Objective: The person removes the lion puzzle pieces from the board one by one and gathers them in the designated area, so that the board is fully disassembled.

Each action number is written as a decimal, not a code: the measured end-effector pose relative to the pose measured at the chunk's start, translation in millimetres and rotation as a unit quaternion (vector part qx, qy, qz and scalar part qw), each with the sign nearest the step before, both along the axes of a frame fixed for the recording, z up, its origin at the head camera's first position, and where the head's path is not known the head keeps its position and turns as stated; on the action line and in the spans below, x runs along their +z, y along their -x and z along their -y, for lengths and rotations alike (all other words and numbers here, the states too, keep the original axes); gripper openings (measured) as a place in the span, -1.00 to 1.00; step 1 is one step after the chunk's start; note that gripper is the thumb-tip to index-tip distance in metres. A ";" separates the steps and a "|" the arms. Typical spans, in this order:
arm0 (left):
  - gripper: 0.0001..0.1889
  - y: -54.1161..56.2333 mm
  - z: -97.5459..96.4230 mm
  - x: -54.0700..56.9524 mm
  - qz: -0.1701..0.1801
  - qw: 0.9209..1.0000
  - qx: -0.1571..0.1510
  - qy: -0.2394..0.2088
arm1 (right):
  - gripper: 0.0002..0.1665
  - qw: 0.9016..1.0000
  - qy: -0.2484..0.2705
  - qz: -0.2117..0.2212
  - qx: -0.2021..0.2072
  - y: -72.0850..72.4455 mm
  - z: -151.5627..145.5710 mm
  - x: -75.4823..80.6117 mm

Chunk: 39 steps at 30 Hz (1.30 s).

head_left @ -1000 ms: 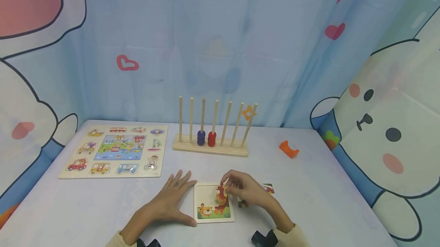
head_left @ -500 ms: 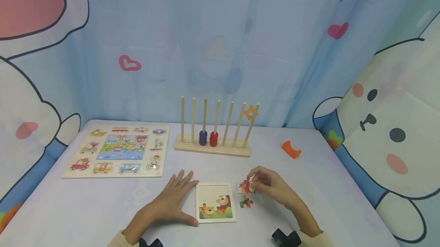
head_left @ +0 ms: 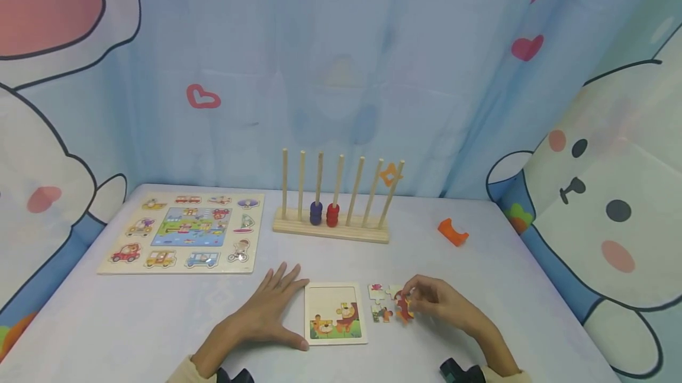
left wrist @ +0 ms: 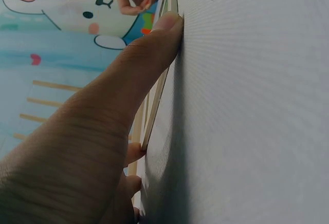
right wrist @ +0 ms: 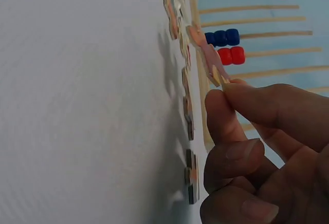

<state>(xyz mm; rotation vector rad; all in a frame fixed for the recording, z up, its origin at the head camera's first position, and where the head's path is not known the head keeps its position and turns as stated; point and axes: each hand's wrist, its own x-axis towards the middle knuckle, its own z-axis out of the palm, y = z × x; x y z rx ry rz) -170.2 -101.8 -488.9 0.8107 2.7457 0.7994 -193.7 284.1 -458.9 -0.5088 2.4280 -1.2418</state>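
Note:
My left hand (head_left: 261, 309) lies with fingers spread beside a small wooden puzzle tray (head_left: 334, 343); its thumb and fingertips touch the tray's left edge. Joined pieces showing a tiger and a lion (head_left: 343, 321) fill the lower part of the tray. Between thumb and index finger, my right hand (head_left: 444, 303) pinches a red and brown puzzle piece (head_left: 403, 307), seen tilted above the table in the right wrist view. Loose puzzle pieces (head_left: 380, 313) lie between the tray and that hand, some partly hidden by it.
Behind stands a wooden peg rack (head_left: 330, 231) with blue beads (head_left: 316, 213) and red beads (head_left: 333, 215). A vehicle puzzle board (head_left: 181, 261) lies at the back left. An orange curved block (head_left: 453, 232) sits at the right.
My right hand has carried the pinched piece from over the tray to the right, past the loose pieces. The left hand stays at the tray's edge.

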 end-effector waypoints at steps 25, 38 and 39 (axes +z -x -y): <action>0.19 -0.5 0.2 0.7 -0.001 1.000 -0.006 0.000 | -0.76 0.999 -0.042 -0.012 0.026 0.7 -1.4 -4.4; 0.20 -0.5 1.1 0.8 -0.007 1.000 -0.009 -0.003 | -0.78 0.998 -0.058 -0.021 0.006 -0.8 1.5 -2.3; 0.20 -0.4 1.1 0.9 -0.008 1.000 -0.010 -0.003 | -0.78 0.998 -0.059 -0.021 0.005 -0.9 1.7 -2.1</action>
